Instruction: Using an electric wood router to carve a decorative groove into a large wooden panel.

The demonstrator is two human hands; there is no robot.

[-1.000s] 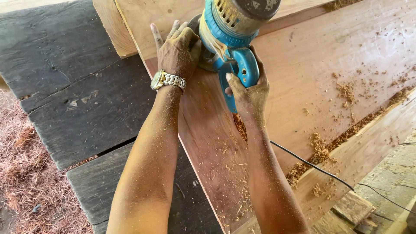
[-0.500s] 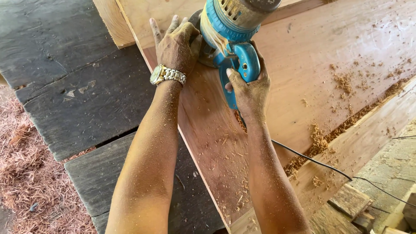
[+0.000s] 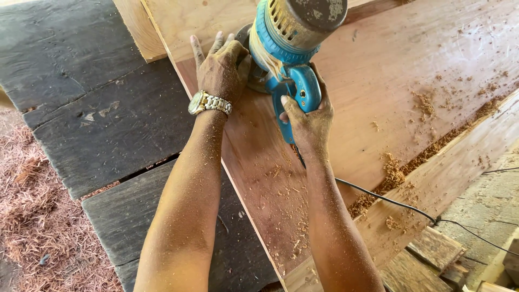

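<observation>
Two bare hands work a blue power tool (image 3: 289,48) on a reddish wooden board (image 3: 389,97). The tool's upper housing is cut off by the top edge of the view, and its base is hidden behind the hands, so the cutting part cannot be made out. The right hand (image 3: 308,121) is clenched around the blue rear handle, fingers (image 3: 286,105) wrapped about it. The left hand (image 3: 219,67), wearing a metal wristwatch (image 3: 210,103), lies flat with fingers spread, pressing on the board just beside the tool's base; whether it touches the base cannot be told. The tool sits near the board's left edge, which runs diagonally from upper left to lower centre. Open board surface extends to the right, strewn with wood shavings (image 3: 397,173) that gather along a paler plank (image 3: 459,167) bordering it. A black power cord (image 3: 389,200) trails from under the right forearm across that plank toward the right edge. Dark weathered planks (image 3: 97,113) lie to the left of the board, with reddish litter on the ground (image 3: 32,216) beyond. Scrap wood pieces (image 3: 432,254) sit at lower right.
</observation>
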